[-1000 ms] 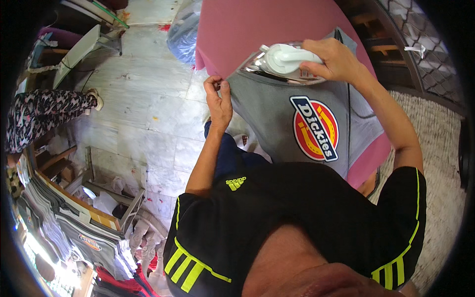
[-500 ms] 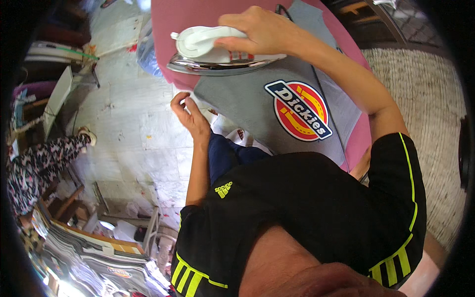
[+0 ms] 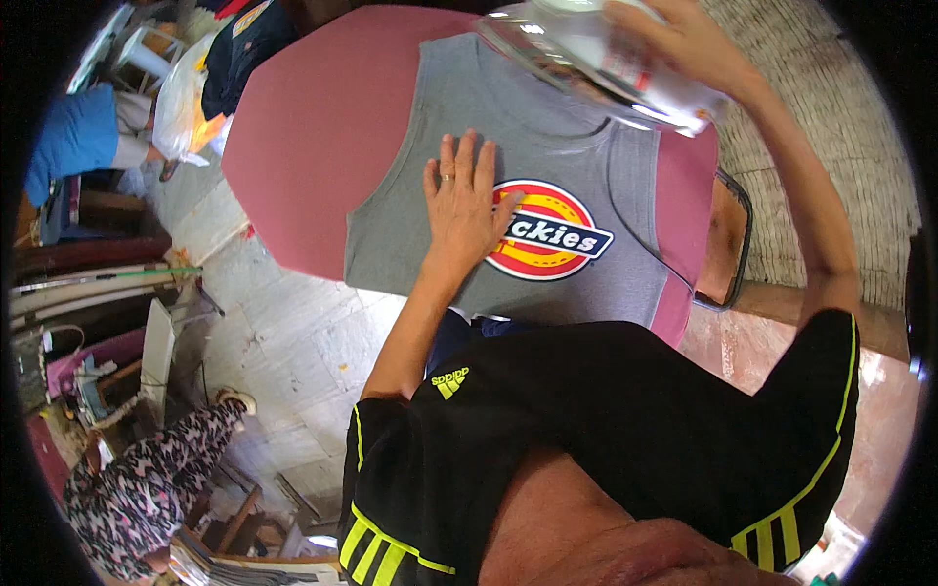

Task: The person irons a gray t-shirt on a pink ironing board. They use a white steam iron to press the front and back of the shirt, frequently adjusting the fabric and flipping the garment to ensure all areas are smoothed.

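Observation:
A grey sleeveless shirt [image 3: 401, 225] lies spread over a pink padded ironing table [image 3: 303, 137]. On its front sits a round red and yellow printed logo [image 3: 547, 259] crossed by a dark band of lettering. My left hand [image 3: 464, 200] rests flat on the shirt, fingers stretched out, the thumb over the logo's left edge. At the far right, my right hand [image 3: 674, 39] grips the white handle of a steam iron [image 3: 625, 73], which is blurred and tilted near the shirt's neckline. The iron's dark cord [image 3: 635, 234] runs across the shirt.
A black metal frame [image 3: 747, 234] juts out at the table's right side. Left, one person in patterned trousers [image 3: 166, 479] bends low; another in a blue top [image 3: 78, 137] is farther off. Boards [image 3: 98, 283] and dark folded clothes [image 3: 244, 59] lie at the left.
My right hand has carried the iron rightward, off the shirt's left edge. My left hand has moved from beside the table onto the shirt. The shirt now lies turned and flatter.

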Demonstrator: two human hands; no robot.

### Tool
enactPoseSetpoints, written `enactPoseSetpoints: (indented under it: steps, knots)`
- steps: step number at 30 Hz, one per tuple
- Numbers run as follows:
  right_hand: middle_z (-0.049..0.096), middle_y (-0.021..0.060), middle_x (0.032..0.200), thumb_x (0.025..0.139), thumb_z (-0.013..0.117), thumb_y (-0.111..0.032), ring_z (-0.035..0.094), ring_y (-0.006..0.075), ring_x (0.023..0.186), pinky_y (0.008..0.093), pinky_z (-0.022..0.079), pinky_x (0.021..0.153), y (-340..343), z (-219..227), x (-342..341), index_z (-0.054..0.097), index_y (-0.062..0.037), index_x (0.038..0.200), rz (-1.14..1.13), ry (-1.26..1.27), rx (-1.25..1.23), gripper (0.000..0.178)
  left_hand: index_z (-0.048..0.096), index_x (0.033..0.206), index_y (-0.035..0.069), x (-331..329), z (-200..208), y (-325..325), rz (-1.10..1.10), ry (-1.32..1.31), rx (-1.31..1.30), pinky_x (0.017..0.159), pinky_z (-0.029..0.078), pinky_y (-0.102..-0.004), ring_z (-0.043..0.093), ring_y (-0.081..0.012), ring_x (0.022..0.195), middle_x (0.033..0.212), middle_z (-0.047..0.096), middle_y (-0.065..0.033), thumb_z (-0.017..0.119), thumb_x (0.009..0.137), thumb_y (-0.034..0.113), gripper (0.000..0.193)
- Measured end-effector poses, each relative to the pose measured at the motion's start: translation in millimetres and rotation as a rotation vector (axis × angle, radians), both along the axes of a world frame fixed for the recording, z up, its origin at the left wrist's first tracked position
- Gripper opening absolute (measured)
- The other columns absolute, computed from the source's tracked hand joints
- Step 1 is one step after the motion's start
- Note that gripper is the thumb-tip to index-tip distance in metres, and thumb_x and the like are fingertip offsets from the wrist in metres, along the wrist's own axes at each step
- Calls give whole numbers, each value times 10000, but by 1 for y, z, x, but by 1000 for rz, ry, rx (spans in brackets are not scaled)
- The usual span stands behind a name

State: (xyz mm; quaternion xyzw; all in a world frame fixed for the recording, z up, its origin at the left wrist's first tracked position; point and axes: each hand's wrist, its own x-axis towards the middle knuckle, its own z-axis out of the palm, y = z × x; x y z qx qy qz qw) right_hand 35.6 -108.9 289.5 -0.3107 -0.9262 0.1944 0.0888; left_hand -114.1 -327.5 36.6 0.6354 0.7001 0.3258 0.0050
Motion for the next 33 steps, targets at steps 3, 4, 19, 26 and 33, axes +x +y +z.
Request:
enactPoseSetpoints:
  steps: [3,4,19,26,33]
  knots:
    - [652,53,743,1003,602,-409,599,141,621,319,488,594,41,7,95,683,-25,1076,-28,98,140,399,457,1465,12,-8,-2,35,18,76,-36,1155,211,-610,295,-429,1475,1565,380,-216,625,928,509,750]
    - [627,22,690,1020,579,-420,571,123,542,301,464,529,53,1,113,684,-28,1102,12,163,180,414,457,1465,11,-12,-5,47,25,101,-31,1153,213,-611,293,-428,1476,1569,377,-213,621,928,516,756]
    - [678,277,950,1012,576,-402,659,439,882,490,502,795,29,-146,65,644,6,1166,-87,37,-38,441,476,1484,94,-32,-13,77,140,234,-93,1178,181,-591,290,-412,1485,1586,371,-197,585,929,546,724]
    - [658,321,943,996,603,-292,647,496,905,511,493,769,25,-140,71,617,35,1072,-83,94,-44,336,473,1481,83,-32,-5,76,129,145,-95,1185,170,-593,284,-422,1482,1590,349,-212,600,909,544,745]
    - [649,318,896,1000,589,-287,641,492,887,503,481,739,29,-126,49,608,38,1041,-80,62,-117,328,452,1498,86,-31,-7,80,113,122,-81,1203,137,-574,248,-420,1498,1609,312,-210,563,936,557,741]
